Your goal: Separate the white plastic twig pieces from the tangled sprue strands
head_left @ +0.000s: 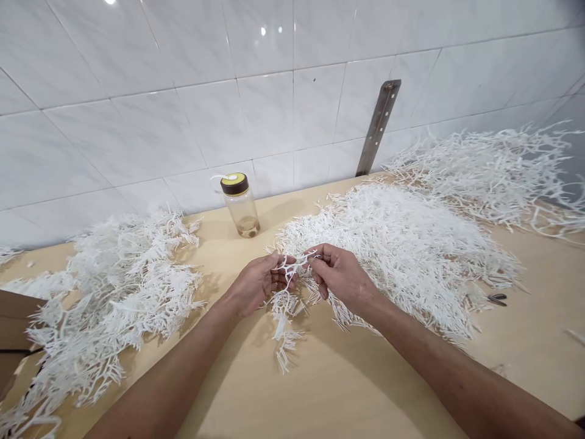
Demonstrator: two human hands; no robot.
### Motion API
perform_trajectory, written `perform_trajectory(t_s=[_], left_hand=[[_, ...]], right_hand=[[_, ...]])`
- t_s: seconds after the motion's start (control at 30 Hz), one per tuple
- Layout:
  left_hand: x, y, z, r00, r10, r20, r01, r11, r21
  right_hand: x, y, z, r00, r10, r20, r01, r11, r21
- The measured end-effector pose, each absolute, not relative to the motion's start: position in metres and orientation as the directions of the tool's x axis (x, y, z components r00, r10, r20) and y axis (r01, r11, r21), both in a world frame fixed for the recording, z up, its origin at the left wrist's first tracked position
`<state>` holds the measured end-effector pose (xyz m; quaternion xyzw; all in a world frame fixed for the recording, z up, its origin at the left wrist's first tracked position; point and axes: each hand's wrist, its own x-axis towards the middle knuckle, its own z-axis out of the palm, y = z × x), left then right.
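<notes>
Between my two hands, a little above the table, is a white branched plastic sprig [291, 268]. My left hand [260, 281] grips its left side with thumb and fingers. The fingers of my right hand [336, 272] pinch its upper right end. Below the left hand, a few small white sprigs [284, 332] lie on the table. A large heap of thin white pieces [402, 244] spreads right behind and beside my right hand. Farther to the left lies another pile of white branched sprigs [123, 286].
A clear bottle with a yellow and dark lid [240, 207] stands near the wall. A metal bracket [378, 128] rises against the tiles. More long white branches [493, 171] lie at the back right. A small dark tool [496, 299] pokes from the heap. A cardboard box [16, 329] is at left.
</notes>
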<state>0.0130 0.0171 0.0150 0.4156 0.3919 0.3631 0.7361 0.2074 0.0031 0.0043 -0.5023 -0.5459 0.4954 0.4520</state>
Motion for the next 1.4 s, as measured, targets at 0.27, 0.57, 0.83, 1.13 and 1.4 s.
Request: perform_trajectory(t_s=[0.27, 0.57, 0.83, 1.13, 1.4], left_hand=[[0.006, 0.012, 0.023, 0.609, 0.777, -0.155, 0.011, 0.187, 0.982], [0.015, 0.007, 0.017, 0.429, 0.893, 0.135, 0.446, -0.339, 0.828], [0.017, 0.007, 0.013, 0.259, 0.95, 0.172, 0.425, -0.272, 0.863], [0.017, 0.013, 0.011, 0.207, 0.977, -0.055, -0.026, 0.062, 0.998], [0.011, 0.013, 0.018, 0.374, 0.926, -0.058, 0.156, -0.001, 0.988]], right_hand=[[0.209, 0.009, 0.0, -0.065, 0.996, -0.066, -0.106, -0.073, -0.992], [0.21, 0.004, 0.007, -0.138, 0.99, -0.041, -0.17, -0.065, -0.983], [0.2, -0.01, 0.017, -0.25, 0.968, 0.008, 0.221, 0.066, -0.973], [0.198, -0.011, 0.008, -0.373, 0.928, -0.019, 0.373, 0.131, -0.919], [0.205, -0.01, 0.017, -0.413, 0.91, -0.046, 0.409, 0.14, -0.902]])
